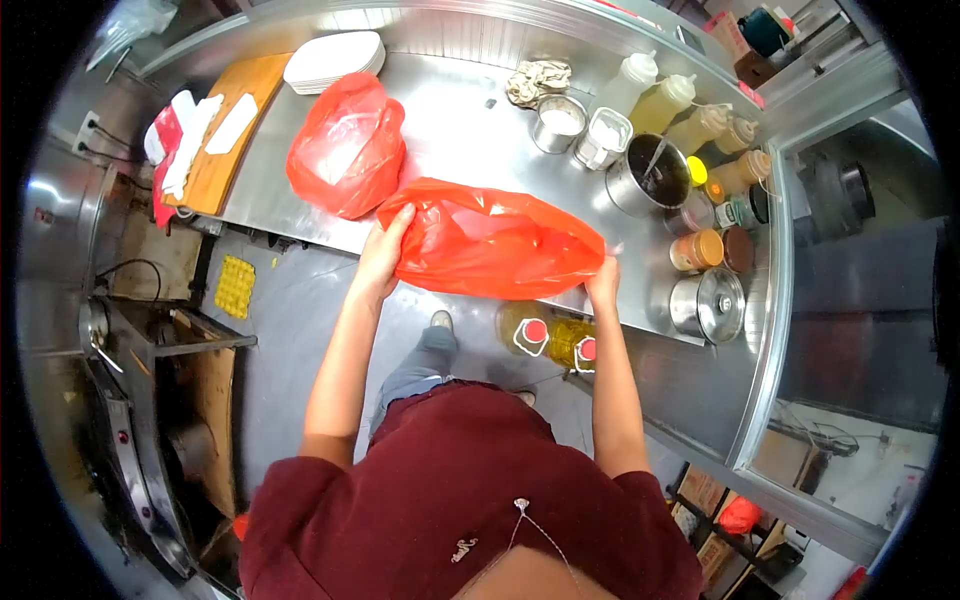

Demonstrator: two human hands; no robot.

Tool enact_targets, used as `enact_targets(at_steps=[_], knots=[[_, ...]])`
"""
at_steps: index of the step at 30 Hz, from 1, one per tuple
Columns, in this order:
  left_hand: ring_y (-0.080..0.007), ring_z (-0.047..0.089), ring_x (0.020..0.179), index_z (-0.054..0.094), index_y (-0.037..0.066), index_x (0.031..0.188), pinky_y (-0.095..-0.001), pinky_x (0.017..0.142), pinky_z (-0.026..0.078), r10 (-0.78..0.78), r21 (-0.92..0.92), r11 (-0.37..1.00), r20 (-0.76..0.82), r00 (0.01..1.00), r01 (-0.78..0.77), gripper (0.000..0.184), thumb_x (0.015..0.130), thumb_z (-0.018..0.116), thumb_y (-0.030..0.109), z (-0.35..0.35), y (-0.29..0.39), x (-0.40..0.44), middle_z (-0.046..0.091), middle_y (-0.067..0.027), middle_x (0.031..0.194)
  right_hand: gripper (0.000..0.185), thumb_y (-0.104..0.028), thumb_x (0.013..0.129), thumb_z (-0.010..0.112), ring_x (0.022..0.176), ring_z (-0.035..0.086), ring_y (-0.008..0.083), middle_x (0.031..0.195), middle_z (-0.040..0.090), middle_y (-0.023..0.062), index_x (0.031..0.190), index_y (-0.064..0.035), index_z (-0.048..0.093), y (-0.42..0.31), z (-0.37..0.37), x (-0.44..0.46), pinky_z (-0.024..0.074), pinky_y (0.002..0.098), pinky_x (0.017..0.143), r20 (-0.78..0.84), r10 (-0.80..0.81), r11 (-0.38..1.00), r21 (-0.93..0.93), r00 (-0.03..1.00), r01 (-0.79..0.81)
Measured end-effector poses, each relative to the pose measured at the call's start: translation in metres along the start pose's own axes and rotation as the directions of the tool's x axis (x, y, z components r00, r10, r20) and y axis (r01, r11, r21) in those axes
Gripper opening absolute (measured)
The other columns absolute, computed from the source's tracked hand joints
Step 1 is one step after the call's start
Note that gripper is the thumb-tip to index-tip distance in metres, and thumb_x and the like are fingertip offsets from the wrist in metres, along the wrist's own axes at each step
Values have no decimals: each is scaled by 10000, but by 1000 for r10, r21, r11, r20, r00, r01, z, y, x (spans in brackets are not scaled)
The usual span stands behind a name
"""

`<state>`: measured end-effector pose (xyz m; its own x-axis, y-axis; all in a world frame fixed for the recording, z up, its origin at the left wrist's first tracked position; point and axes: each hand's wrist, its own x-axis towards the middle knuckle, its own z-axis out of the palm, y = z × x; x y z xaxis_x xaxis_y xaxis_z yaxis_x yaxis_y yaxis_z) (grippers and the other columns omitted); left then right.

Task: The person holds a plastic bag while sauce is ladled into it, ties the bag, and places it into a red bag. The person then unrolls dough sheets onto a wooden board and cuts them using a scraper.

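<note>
A red plastic bag (pixel 490 240) is stretched sideways between my two hands, over the front edge of the steel counter. My left hand (pixel 385 250) grips its left end, with the thumb on top. At the right end, my right hand (pixel 603 282) pinches the plastic near a corner. Folds hide what, if anything, is inside. Another red plastic bag (pixel 347 145) stands on the counter just beyond my left hand, with something pale showing through it.
White trays (pixel 335 62) are stacked behind the second bag, beside a wooden board (pixel 245 120). Squeeze bottles, jars, a pot of dark sauce (pixel 648 175) and a lidded pot (pixel 708 305) line the counter's right side. Oil jugs (pixel 572 345) stand on the floor below.
</note>
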<state>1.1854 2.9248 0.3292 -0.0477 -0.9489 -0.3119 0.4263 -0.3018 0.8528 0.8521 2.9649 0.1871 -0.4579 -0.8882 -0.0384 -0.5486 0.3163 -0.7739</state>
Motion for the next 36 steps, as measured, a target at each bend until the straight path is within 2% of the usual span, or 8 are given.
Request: enact_targets(at_steps=[12,17,19,21,23,27,31,36], knots=[[-124,556,911,541,-5,1103,-269,806,441,-78,204,978,144,987,47,356,892,512,280,19,-40,64,600,-66,1010,348,-272,914,424,909,589,329,965,610,209,974,14,613,-149,-147,-66,441,357,791,-190,-49,955,-298,981,-10],[-120,572,860,561,-8,1071,-260,771,453,-98,228,972,151,984,62,340,896,507,279,23,-45,60,615,-60,972,306,-235,919,446,722,547,124,774,611,69,980,13,614,-171,-91,-55,443,247,683,44,-219,975,41,975,218],[-102,569,837,576,-2,1049,-249,754,453,-98,258,964,121,988,64,326,900,503,278,22,-50,57,618,-46,952,287,-220,912,464,687,516,110,746,578,51,962,22,609,-178,-50,-32,439,237,651,369,-94,996,23,925,92],[-92,563,837,582,1,1042,-244,755,449,-100,297,953,120,988,61,321,902,499,278,20,-54,53,616,-42,954,272,-216,899,482,696,555,134,750,606,81,932,24,607,-156,10,-18,450,263,650,367,-63,987,159,928,4],[-89,553,830,581,-2,1050,-246,757,443,-60,338,941,137,989,10,332,907,492,284,15,-59,50,618,-31,933,246,-202,879,502,731,599,225,741,617,132,907,21,603,-128,65,-20,461,305,674,225,-359,916,270,906,296],[-91,537,817,580,-15,1041,-255,750,435,62,373,921,140,988,-110,346,914,478,290,5,-65,52,614,-27,897,266,-179,823,530,919,570,337,982,592,212,1017,-3,578,-126,41,-24,449,388,791,427,-368,902,-54,826,429],[-82,521,776,577,-27,1021,-253,725,432,140,415,887,173,975,-201,363,925,451,300,9,-55,48,610,-32,842,379,-271,813,543,872,571,391,945,578,268,1024,42,514,-113,-7,6,452,441,765,351,-27,890,-417,936,182],[-99,544,757,569,-26,1041,-263,700,442,235,443,837,236,943,-320,367,907,477,303,30,-43,51,620,-64,788,415,-276,799,571,870,574,385,949,582,252,1064,32,482,-83,-35,16,458,437,748,235,-252,848,-414,939,331]])
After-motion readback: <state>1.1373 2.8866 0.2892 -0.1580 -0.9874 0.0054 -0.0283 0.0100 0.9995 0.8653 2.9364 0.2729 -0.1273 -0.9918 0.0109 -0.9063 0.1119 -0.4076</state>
